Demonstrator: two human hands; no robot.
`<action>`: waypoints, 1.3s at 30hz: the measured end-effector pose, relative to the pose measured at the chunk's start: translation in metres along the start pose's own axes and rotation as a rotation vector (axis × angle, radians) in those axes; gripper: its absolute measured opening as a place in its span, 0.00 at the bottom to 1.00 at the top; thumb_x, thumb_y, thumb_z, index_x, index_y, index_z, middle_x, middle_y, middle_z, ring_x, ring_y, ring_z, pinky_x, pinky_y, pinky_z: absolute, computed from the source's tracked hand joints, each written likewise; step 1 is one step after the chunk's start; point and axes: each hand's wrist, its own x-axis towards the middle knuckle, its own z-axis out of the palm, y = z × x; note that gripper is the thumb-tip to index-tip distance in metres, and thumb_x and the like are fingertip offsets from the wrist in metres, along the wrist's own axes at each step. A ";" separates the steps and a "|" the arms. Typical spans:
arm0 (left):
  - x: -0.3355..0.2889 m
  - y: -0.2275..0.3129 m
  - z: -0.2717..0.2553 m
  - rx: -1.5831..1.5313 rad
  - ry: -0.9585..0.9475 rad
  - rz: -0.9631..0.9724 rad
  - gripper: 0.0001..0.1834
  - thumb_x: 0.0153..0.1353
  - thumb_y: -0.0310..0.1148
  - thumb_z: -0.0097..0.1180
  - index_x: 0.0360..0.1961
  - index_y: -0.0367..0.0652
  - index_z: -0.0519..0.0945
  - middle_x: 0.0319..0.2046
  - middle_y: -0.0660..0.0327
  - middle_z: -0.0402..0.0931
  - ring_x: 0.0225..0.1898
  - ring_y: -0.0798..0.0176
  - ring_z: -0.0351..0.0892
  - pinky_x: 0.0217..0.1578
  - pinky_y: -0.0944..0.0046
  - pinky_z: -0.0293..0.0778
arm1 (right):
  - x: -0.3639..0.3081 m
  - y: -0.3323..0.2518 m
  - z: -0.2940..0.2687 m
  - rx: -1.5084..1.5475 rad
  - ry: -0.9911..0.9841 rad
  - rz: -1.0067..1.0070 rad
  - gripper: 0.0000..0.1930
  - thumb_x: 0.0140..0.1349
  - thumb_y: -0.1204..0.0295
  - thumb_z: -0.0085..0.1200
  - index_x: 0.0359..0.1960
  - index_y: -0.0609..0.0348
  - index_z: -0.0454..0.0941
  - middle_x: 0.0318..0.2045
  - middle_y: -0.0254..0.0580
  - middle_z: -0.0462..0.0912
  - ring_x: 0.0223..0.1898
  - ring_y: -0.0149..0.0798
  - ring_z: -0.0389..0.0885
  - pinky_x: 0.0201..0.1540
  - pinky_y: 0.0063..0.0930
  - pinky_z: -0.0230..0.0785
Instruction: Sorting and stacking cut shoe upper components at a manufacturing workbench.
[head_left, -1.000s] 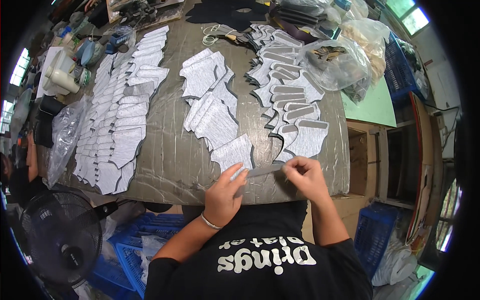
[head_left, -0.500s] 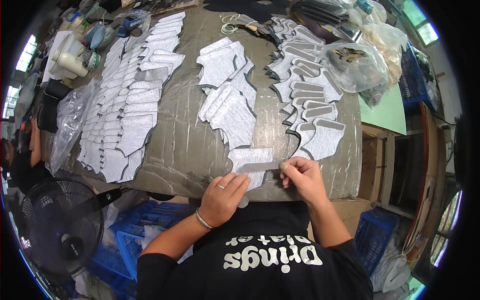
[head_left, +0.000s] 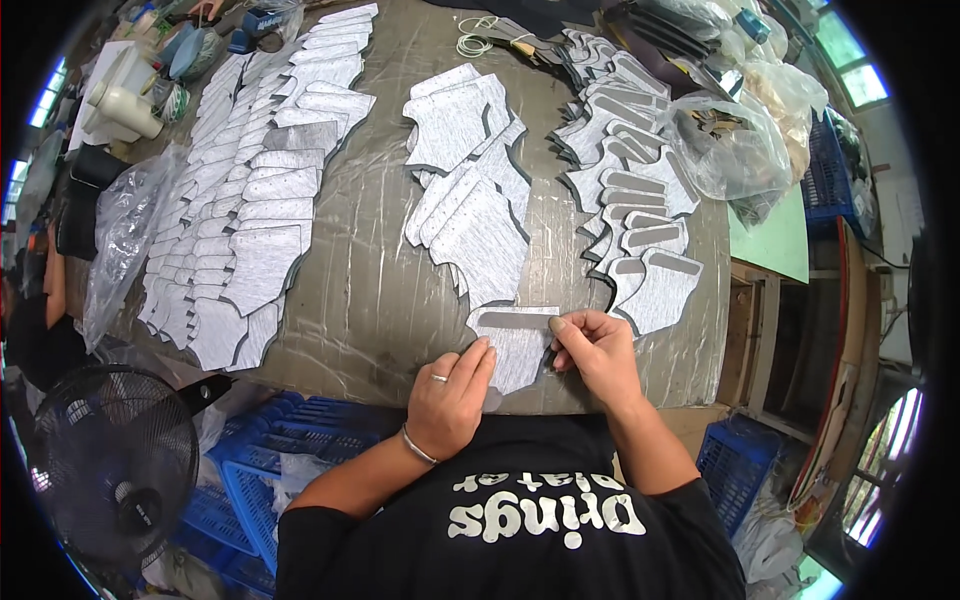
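A light grey heathered fabric piece (head_left: 520, 358) lies at the table's near edge, with a darker grey strip (head_left: 515, 321) flat along its upper edge. My right hand (head_left: 600, 358) pinches the strip's right end between thumb and forefinger. My left hand (head_left: 448, 396) has its fingers stretched out, their tips resting on the piece's left side below the strip. Just beyond it is a stack of similar pieces without dark strips (head_left: 480, 240). To the right, overlapping pieces with dark strips on them (head_left: 657, 290) run away from me.
Rows of overlapping grey pieces (head_left: 270, 250) cover the table's left. Clear plastic bags (head_left: 725, 150) sit at the far right, with white cord (head_left: 477, 38) at the back. A black fan (head_left: 115, 465) and blue crates (head_left: 290, 450) stand below the table's left edge.
The strip has gone from being held partly across the piece to lying along its upper edge. My left fingers have shifted off the strip. The view has moved slightly.
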 end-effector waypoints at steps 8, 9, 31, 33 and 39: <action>0.008 -0.001 0.000 0.042 0.020 0.019 0.13 0.55 0.27 0.54 0.41 0.35 0.83 0.55 0.54 0.76 0.36 0.62 0.74 0.35 0.66 0.69 | 0.000 -0.003 0.002 -0.011 0.024 0.019 0.11 0.64 0.70 0.58 0.31 0.70 0.80 0.22 0.36 0.80 0.19 0.24 0.76 0.22 0.16 0.68; 0.008 -0.002 0.000 0.048 0.015 0.026 0.14 0.55 0.27 0.53 0.41 0.35 0.83 0.56 0.53 0.76 0.36 0.62 0.73 0.35 0.65 0.69 | 0.000 -0.005 0.003 -0.019 0.024 0.028 0.11 0.64 0.70 0.58 0.31 0.70 0.80 0.22 0.36 0.80 0.19 0.24 0.77 0.22 0.16 0.68; 0.010 -0.002 0.001 0.043 -0.075 0.041 0.19 0.46 0.25 0.53 0.43 0.33 0.78 0.60 0.49 0.72 0.34 0.59 0.70 0.35 0.62 0.67 | 0.005 -0.003 0.011 -0.106 0.126 0.058 0.11 0.64 0.71 0.57 0.31 0.70 0.79 0.18 0.33 0.78 0.16 0.23 0.75 0.17 0.18 0.65; 0.008 -0.001 0.002 -0.012 -0.097 0.016 0.26 0.38 0.21 0.54 0.45 0.31 0.77 0.61 0.47 0.70 0.36 0.55 0.69 0.40 0.58 0.68 | 0.004 -0.004 0.012 -0.119 0.131 0.057 0.11 0.64 0.71 0.58 0.31 0.70 0.79 0.18 0.33 0.78 0.16 0.23 0.75 0.17 0.18 0.65; 0.009 -0.001 0.001 -0.027 -0.098 0.014 0.27 0.37 0.20 0.54 0.46 0.31 0.76 0.62 0.47 0.69 0.37 0.54 0.69 0.41 0.58 0.69 | 0.006 0.003 0.011 -0.278 0.170 -0.029 0.11 0.61 0.70 0.61 0.28 0.68 0.79 0.15 0.34 0.77 0.13 0.23 0.73 0.16 0.21 0.63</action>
